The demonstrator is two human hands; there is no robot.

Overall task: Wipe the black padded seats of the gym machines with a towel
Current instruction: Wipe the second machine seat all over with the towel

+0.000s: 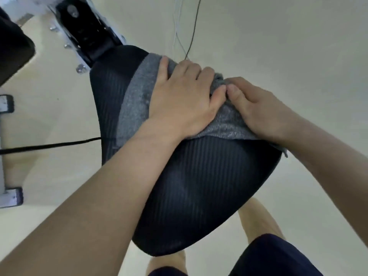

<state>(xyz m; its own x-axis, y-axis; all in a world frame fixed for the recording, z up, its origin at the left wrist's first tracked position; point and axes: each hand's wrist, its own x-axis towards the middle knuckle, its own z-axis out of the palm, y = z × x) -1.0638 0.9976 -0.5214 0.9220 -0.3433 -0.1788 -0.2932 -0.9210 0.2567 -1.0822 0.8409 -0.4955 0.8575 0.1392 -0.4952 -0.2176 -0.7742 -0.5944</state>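
A black padded seat (195, 188) with a ribbed surface fills the middle of the head view, narrowing toward its far end. A grey towel (135, 102) lies across the seat's far half. My left hand (179, 100) presses flat on the towel with fingers spread. My right hand (256, 108) rests beside it on the towel's right part, fingers curled over the bunched cloth near the seat's right edge. The two thumbs touch. The towel's middle is hidden under both hands.
The seat's black and white mount (87, 36) rises at the top left, with another black pad (14, 48) at the far left. A black cable (49, 145) runs leftward from the seat. Thin cables (187, 36) hang above. My legs in dark shorts (278, 255) stand below.
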